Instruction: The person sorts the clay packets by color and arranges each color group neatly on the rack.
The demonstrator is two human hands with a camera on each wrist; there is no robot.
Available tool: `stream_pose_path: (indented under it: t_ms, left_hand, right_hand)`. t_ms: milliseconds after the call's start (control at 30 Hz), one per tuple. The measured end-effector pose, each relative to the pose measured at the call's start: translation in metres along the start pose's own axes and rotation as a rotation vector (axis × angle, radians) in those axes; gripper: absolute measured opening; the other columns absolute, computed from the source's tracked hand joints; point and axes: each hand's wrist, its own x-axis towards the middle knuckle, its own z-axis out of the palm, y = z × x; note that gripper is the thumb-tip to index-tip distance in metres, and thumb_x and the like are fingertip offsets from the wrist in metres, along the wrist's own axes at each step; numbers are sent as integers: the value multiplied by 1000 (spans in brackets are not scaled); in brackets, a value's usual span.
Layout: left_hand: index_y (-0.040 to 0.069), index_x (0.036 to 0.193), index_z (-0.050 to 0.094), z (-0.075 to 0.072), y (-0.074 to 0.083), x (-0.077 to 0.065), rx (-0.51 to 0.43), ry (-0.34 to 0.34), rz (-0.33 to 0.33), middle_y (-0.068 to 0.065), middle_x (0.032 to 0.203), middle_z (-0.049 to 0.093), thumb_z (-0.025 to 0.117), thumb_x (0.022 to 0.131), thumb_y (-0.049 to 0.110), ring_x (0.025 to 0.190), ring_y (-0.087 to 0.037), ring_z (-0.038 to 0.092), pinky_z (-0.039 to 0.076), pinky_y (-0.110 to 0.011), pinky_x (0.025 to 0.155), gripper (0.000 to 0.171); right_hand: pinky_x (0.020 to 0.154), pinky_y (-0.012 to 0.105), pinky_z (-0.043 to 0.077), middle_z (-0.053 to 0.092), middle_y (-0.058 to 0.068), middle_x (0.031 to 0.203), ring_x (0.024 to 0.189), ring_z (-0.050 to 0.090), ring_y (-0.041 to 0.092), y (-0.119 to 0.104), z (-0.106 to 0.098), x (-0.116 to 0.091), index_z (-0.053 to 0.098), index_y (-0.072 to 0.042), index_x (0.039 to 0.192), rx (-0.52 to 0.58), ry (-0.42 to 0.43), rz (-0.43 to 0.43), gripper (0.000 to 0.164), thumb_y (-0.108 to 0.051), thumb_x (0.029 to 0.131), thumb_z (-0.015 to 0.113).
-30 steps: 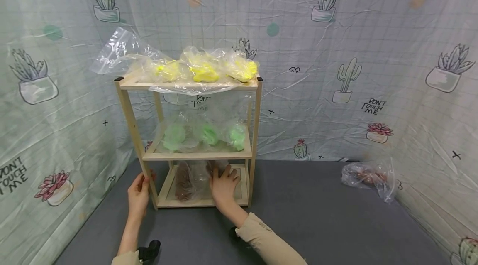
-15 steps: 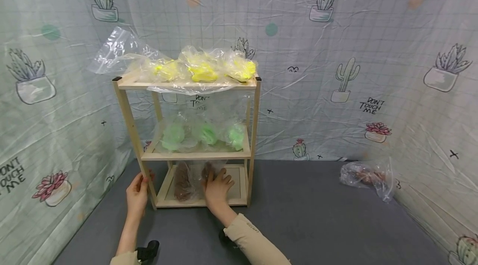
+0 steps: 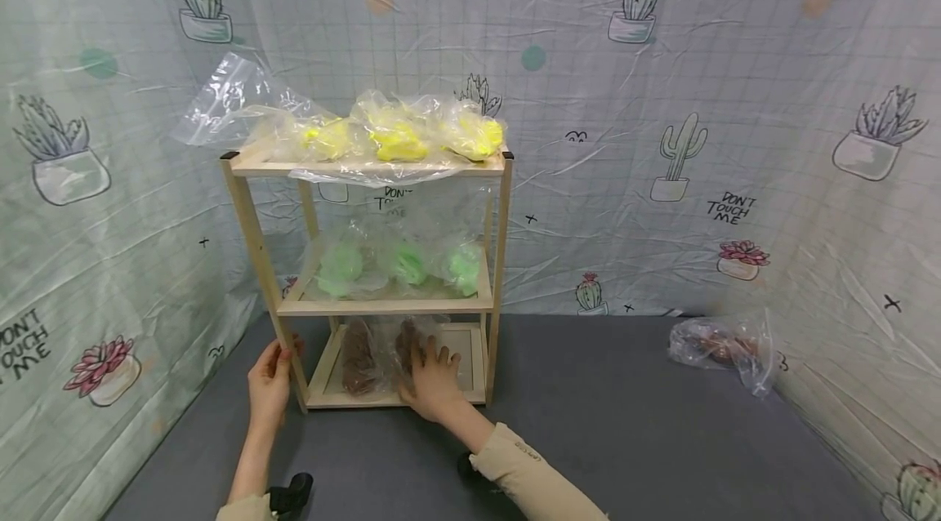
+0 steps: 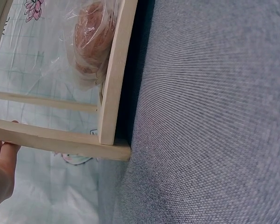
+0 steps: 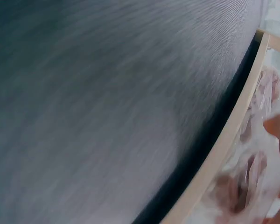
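Note:
My left hand [image 3: 270, 386] grips the left front post of a three-tier wooden shelf rack [image 3: 397, 307]; the left wrist view shows its fingers around that post [image 4: 60, 142]. On the bottom tier, my right hand [image 3: 434, 384] has its fingers spread, touching a clear plastic bag with a dark brown lump [image 3: 407, 341] inside. Just left of it lies another bagged brown, longish lump [image 3: 359, 362]. In the right wrist view, the thumb [image 5: 276, 125] shows at the right edge, over the bags behind the shelf's front rail [image 5: 224, 135]. What the brown lumps are is unclear.
Bagged green lumps [image 3: 410, 264] stand on the middle tier, bagged yellow ones [image 3: 399, 139] on top, with an empty-looking bag end [image 3: 235, 100] hanging past the left corner. Another bag with reddish-brown contents [image 3: 724, 344] lies on the grey table [image 3: 603, 423] at right. Patterned sheeting encloses the table.
My right hand has slid the bagged brown lump left along the bottom tier, toward the other one, then moved back slightly right with fingers spread. The left hand has stayed on the post.

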Motion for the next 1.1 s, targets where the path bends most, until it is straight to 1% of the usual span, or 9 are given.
stream_pose_path:
  t_ms: [133,267,367,467,600,700,800,867,1100]
  left_hand:
    - [-12,109,53,1,1,0,35,9,-13,20,84,63,46,91,12,80,8,60,43,-6,70,31]
    - [-13,110,52,0,2,-1,47,11,-24,21,83,63,45,91,13,80,9,59,43,-5,69,32]
    - [-13,109,52,0,2,-1,42,6,-20,21,83,62,45,91,11,80,9,59,43,-5,69,31]
    - [-14,109,52,1,3,-1,40,4,-17,21,82,62,45,91,10,80,10,59,42,-5,69,31]
    - [-15,110,51,2,6,-1,42,7,-34,22,81,62,45,91,9,79,10,59,42,-5,69,31]
    - [-13,111,52,2,6,-1,61,8,-44,22,82,62,45,91,11,80,10,59,42,-5,70,31]
    - [-9,112,53,1,3,-1,76,8,-52,23,84,62,45,92,14,81,10,59,41,-4,72,32]
    - [-7,113,54,1,2,0,88,9,-65,23,84,62,45,92,15,81,10,59,41,-4,72,32]
    - [-8,114,53,0,3,-1,94,1,-63,24,85,61,45,92,15,81,11,58,41,-4,72,33]
  right_hand:
    - [82,51,36,31,20,136,109,45,36,11,-6,-8,26,-12,138,56,-36,-96,69,-49,85,50]
    - [80,49,34,33,21,135,107,47,34,16,-7,-13,29,-15,133,81,-9,-155,59,-36,84,54]
    - [80,46,35,36,20,133,105,49,32,18,-8,-16,33,-17,130,47,30,-184,51,-31,85,53]
    - [81,45,36,39,18,132,105,50,31,17,-9,-16,37,-19,127,13,53,-197,45,-30,87,54]
    - [81,46,35,41,16,130,105,48,30,15,-7,-15,41,-21,126,-23,45,-201,42,-33,87,54]
    - [81,47,34,43,14,127,105,47,29,14,-5,-14,42,-23,126,-56,41,-211,40,-35,89,51]
    - [82,47,34,43,13,127,107,45,28,13,-2,-13,42,-24,127,-85,40,-219,39,-37,91,47]
    - [83,47,33,41,13,130,109,44,28,13,-1,-12,41,-25,129,-92,31,-218,39,-37,92,45]
    - [86,48,32,38,12,135,114,42,29,12,-1,-10,40,-27,131,-64,-1,-204,39,-36,93,41]
